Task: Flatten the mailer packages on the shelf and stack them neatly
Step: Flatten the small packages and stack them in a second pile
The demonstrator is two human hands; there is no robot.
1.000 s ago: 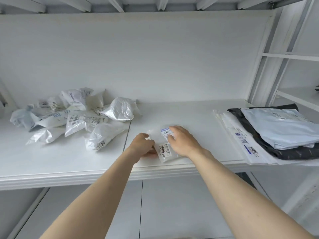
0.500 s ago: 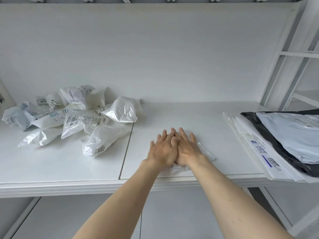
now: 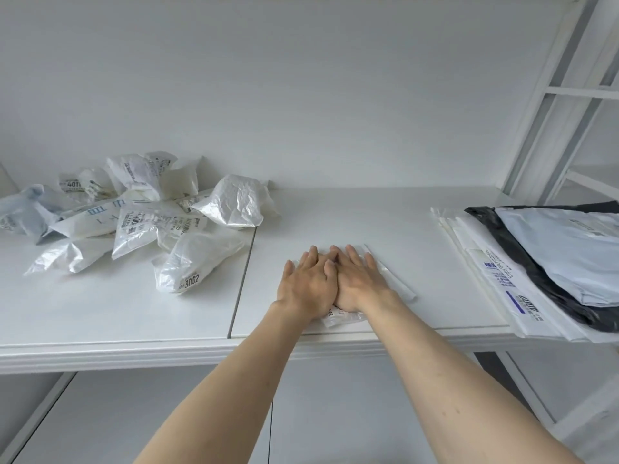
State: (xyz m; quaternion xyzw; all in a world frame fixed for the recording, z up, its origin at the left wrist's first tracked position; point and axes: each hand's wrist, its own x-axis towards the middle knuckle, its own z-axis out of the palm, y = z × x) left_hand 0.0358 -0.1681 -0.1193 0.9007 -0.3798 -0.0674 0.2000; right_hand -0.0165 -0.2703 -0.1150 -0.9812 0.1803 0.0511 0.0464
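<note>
A small white mailer lies flat on the white shelf, near its front edge. My left hand and my right hand press down on it side by side, fingers straight, the left partly overlapping the right. Most of the mailer is hidden under my palms; only its right edge and a labelled front corner show. A heap of several crumpled white mailers sits on the left part of the shelf. A flat stack of mailers, white at the bottom, then black, then pale blue, lies at the right end.
The shelf's back wall rises close behind. A white upright frame stands at the right. A seam divides the shelf boards left of my hands. A lower shelf shows beneath my forearms.
A second ago my hands gripped the crumpled mailer with curled fingers. They have since spread flat on it and pressed it down. The camera has tilted slightly.
</note>
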